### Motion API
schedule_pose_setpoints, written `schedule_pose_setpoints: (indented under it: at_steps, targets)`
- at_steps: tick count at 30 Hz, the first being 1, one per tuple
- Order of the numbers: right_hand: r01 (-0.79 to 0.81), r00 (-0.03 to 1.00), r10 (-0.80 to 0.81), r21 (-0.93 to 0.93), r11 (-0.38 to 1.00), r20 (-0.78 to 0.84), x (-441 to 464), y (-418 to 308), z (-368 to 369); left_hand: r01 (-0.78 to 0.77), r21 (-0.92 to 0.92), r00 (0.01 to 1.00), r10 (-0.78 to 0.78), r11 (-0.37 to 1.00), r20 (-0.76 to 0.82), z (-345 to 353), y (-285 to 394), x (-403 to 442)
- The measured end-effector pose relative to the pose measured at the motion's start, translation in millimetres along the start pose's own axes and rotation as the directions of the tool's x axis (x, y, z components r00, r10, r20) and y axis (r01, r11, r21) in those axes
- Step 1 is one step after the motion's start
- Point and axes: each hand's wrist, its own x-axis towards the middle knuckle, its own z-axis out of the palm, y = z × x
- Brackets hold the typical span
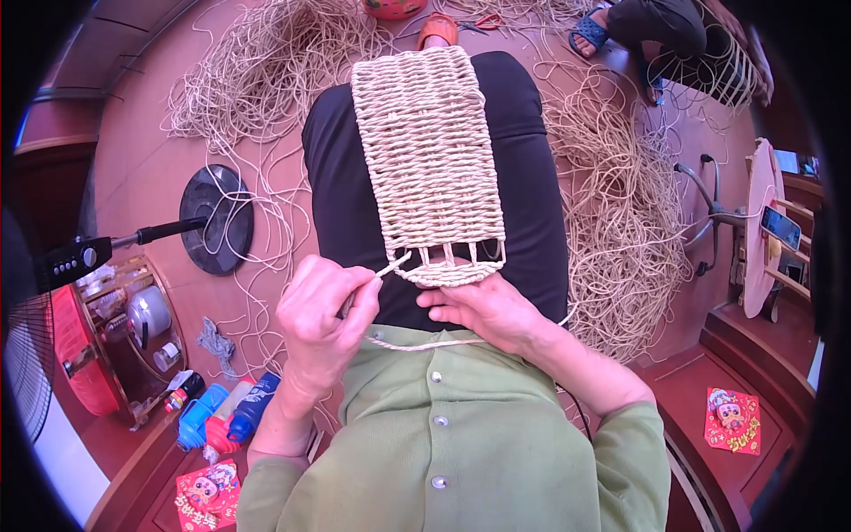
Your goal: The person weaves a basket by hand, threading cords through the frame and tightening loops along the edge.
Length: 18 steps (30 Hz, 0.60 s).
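Observation:
Across my lap in dark trousers lies a pale woven panel, made of twisted cord. Its near end has a gap crossed by several upright stakes, with a curved woven band below. My left hand pinches a cord whose tip reaches the left side of the gap. Under the curved band, my right hand lies with its fingers stretched out, supporting the edge from beneath. A length of the cord runs across my green shirt, passing by the right wrist.
Piles of loose cord spread over the floor on the right and at the upper left. A fan base stands to the left, near several bottles. Another person's sandalled foot is at the upper right. Red-handled pliers or scissors lie ahead.

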Motion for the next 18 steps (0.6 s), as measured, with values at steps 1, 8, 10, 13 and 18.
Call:
schedule_pose_setpoints:
  at_steps: [1,8,10,13,18]
  targets:
    - [0.012,1.000,-0.014,0.058,0.998,0.024,7,4,-1,-0.063,0.010,0.998,0.063,0.998,-0.002,1,-1,3]
    - [-0.027,0.990,-0.015,0.285,0.958,0.143,33,20,-10,-0.083,0.015,0.976,0.079,0.996,0.204,23,-7,15]
    - [0.018,0.988,-0.069,0.332,0.943,0.141,37,27,-17,-0.035,-0.050,0.984,0.043,0.998,0.174,33,-7,18]
    - [0.076,0.983,-0.140,0.427,0.901,0.121,36,27,-14,0.024,-0.048,0.986,-0.016,0.999,0.166,34,-6,14]
    - [0.112,0.974,-0.195,0.500,0.859,0.117,33,25,-12,-0.095,0.004,0.992,0.095,0.995,0.089,35,1,14]
